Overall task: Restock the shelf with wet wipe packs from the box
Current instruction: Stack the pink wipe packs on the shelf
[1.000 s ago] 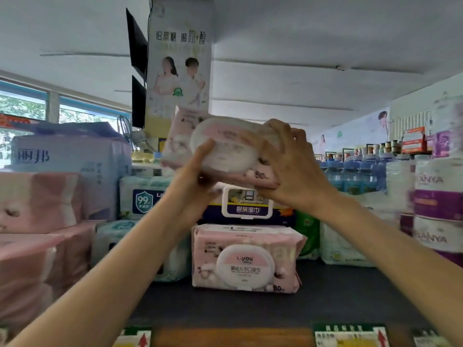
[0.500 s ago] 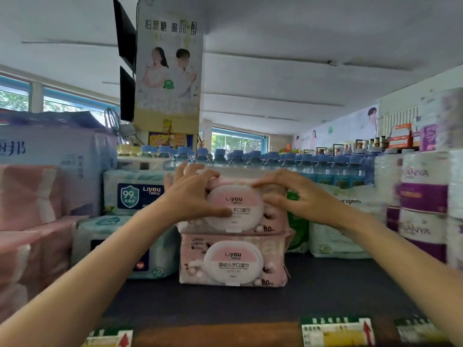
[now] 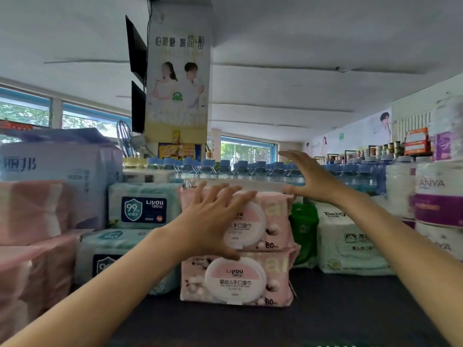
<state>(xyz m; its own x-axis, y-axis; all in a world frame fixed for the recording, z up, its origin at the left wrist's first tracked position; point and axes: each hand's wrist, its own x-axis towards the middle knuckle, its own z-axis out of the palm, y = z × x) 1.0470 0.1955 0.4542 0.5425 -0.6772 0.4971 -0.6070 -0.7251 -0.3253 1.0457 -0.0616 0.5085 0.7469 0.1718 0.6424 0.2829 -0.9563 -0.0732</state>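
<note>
Two pink wet wipe packs with round white lids stand stacked on the dark shelf (image 3: 338,314). The upper pack (image 3: 273,221) rests on the lower pack (image 3: 238,281). My left hand (image 3: 213,219) lies flat against the upper pack's front, fingers spread, pressing rather than gripping. Above that pack's right corner, my right hand (image 3: 308,176) hovers with fingers apart and holds nothing. The box is not in view.
Teal Liyou wipe packs (image 3: 142,206) sit left of the stack, pink tissue bundles (image 3: 30,214) further left. White-green Baby packs (image 3: 350,241) and Lanya paper rolls (image 3: 438,196) stand right. Rows of water bottles (image 3: 250,166) line up behind. A pillar poster (image 3: 178,83) hangs above.
Both hands brought the pink pack down from chest height onto the lower pack. The right hand has since let go and lifted off; the left hand flattened against the pack's front.
</note>
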